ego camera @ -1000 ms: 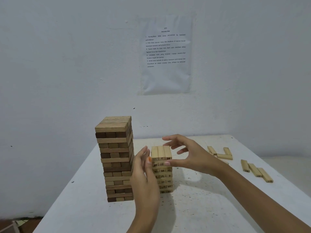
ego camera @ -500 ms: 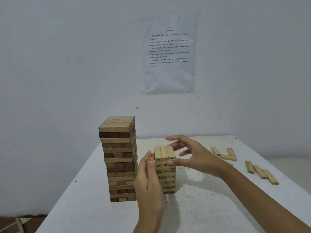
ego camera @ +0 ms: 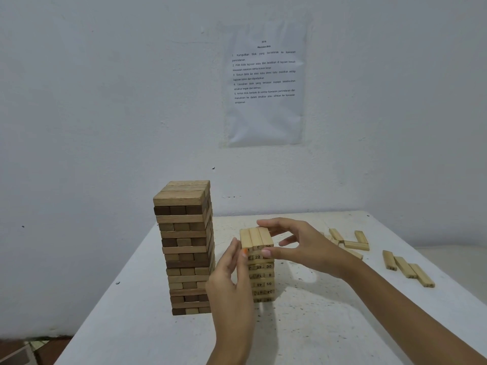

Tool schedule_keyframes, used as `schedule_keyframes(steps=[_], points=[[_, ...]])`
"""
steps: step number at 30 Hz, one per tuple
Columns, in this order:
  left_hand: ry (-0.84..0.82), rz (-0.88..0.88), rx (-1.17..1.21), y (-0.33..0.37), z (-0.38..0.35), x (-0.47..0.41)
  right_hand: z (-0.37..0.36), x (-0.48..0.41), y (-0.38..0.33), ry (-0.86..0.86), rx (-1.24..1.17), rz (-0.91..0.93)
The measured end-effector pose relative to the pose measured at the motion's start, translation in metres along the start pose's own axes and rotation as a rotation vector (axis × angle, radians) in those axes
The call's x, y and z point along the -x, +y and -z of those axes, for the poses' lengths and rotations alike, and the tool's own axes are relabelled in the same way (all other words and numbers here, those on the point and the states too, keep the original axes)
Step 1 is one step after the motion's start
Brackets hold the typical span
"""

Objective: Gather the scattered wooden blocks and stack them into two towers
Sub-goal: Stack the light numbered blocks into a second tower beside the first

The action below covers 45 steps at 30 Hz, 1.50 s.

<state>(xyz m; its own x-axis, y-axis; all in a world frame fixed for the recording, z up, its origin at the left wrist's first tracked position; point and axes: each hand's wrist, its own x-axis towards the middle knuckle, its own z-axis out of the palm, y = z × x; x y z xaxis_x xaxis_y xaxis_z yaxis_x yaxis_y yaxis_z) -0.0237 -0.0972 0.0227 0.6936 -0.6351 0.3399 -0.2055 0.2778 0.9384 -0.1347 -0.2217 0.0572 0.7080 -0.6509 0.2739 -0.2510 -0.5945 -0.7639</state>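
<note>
One head cam only, wide-angle, worn by the person; faces fwd & slightly down across the table (ego camera: pixel 316 335) to the wall (ego camera: pixel 105 101) behind. Close in: left hand (ego camera: pixel 229 283) & right hand (ego camera: pixel 305 246) sit mid-frame at the short tower (ego camera: pixel 261 270), forearms at bottom edge

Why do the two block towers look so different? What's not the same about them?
The tall tower stands much higher than the short tower. The tall tower mixes dark and light brown blocks; the short tower is pale with printed numbers. No hand holds the tall tower; the left hand presses the short tower's side, the right hand pinches its top. Both stand upright on the table.
</note>
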Motion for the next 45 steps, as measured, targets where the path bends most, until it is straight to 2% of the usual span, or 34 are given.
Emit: schedule_keyframes(steps=[27, 32, 35, 40, 45], points=[[-0.007, -0.058, -0.005, -0.005, 0.000, -0.002, -0.003, 0.001, -0.003, -0.006, -0.066, 0.018], [0.004, -0.081, -0.006, 0.001, 0.000, 0.003, -0.001, 0.005, -0.003, 0.034, -0.185, -0.056], [0.001, -0.150, -0.021, 0.003, -0.001, 0.009, 0.000, 0.014, -0.004, 0.114, -0.209, -0.101], [0.002, -0.401, -0.080, 0.012, -0.006, 0.020, -0.009, 0.040, -0.013, 0.283, -0.265, -0.099], [-0.067, -0.583, -0.100, 0.029, -0.018, 0.033, -0.015, 0.067, -0.025, 0.416, -0.332, -0.060]])
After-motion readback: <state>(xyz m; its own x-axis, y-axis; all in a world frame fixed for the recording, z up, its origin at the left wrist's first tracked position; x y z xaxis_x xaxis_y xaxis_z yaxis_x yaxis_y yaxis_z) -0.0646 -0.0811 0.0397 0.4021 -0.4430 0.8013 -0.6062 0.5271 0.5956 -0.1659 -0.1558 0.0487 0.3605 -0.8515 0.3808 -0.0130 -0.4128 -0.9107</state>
